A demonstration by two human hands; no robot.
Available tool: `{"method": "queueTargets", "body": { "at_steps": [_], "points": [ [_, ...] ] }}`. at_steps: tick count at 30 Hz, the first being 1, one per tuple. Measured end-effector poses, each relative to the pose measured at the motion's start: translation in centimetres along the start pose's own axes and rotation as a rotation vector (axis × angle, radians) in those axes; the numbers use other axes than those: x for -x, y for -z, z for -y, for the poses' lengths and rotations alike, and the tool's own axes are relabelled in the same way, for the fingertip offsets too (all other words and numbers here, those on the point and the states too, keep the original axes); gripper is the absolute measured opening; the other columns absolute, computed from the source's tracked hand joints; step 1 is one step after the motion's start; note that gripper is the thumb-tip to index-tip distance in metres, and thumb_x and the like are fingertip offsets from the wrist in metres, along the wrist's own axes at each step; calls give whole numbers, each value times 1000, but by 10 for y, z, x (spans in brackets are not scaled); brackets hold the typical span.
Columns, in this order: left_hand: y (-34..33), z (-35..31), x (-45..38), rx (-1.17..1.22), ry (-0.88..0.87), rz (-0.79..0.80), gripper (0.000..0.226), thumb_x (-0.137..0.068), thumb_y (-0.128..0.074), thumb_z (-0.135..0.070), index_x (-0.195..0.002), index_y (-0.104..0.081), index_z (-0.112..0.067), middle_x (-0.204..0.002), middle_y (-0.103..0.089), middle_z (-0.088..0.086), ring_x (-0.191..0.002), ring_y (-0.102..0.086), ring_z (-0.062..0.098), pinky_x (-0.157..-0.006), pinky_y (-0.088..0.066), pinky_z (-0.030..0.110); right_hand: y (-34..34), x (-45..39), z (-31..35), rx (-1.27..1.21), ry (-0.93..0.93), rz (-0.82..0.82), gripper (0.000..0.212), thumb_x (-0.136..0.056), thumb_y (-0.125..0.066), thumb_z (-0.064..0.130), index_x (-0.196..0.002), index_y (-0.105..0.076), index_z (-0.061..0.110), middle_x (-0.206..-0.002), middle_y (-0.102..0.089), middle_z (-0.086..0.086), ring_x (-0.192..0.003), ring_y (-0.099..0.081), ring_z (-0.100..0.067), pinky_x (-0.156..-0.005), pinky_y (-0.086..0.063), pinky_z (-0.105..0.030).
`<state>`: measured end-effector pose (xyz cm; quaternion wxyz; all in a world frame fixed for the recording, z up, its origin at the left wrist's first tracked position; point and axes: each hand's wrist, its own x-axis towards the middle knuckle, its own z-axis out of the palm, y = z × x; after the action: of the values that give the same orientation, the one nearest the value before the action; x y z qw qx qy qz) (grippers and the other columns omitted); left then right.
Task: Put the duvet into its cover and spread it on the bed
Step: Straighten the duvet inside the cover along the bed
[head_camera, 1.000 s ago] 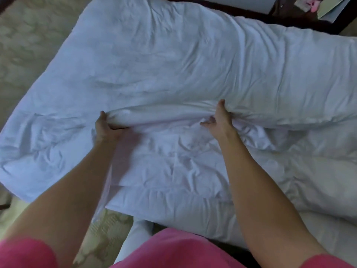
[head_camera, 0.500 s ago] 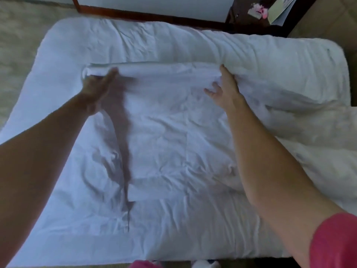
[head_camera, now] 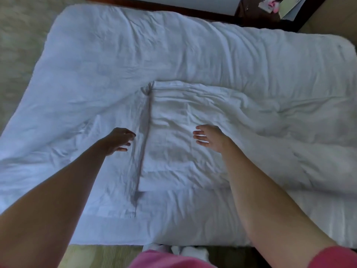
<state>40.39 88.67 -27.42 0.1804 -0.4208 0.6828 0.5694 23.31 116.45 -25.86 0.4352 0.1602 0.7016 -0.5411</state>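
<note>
My left hand (head_camera: 117,140) and right hand (head_camera: 209,139) hover with loose, empty grips at frame centre. The folded cover (head_camera: 173,136) edge runs between them. Duvet (head_camera: 96,74) spreads wide toward the upper left.

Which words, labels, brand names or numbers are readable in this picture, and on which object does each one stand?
None can be read.
White duvet: no label or print shows.
Pale papers on the dark wooden furniture, top right: too blurred to show any text.
Pink and white object beside them: too small to read.
</note>
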Motion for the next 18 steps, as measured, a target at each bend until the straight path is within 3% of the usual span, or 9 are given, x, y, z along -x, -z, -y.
{"method": "queueTargets", "body": {
  "at_steps": [4,7,11,18],
  "points": [
    [-9,27,33,-24,22,-59,13,-97,-54,-14,-101,-66,-8,-109,-65,14,-95,-61,26,-84,-51,39,5,10,-30,201,38,-43,13,-96,-56,14,-105,-64,8,-88,-70,-9,-79,-67,-21,-75,-55,-31],
    [-21,46,58,-102,30,-66,18,-98,-52,-13,-107,-66,-4,-104,-67,13,-92,-63,26,-80,-51,36,1,11,-57,339,86,-27,6,-95,-56,14,-97,-62,12,-87,-70,-9,-74,-66,-20,-75,-53,-32],
    [-34,89,82,-149,95,-72,18,-96,-51,-11,-104,-67,-4,-99,-66,13,-84,-60,24,-68,-46,28,-20,12,-104,371,55,27,7,-95,-55,12,-98,-61,11,-84,-69,-10,-68,-66,-19,-67,-53,-29],
    [-36,172,89,-146,164,-57,14,-97,-50,-12,-103,-62,-7,-96,-65,12,-79,-58,23,-62,-41,26,-88,17,-180,382,-81,177,6,-93,-63,18,-96,-59,15,-93,-65,-9,-74,-61,-17,-80,-50,-34]
  ]
}}
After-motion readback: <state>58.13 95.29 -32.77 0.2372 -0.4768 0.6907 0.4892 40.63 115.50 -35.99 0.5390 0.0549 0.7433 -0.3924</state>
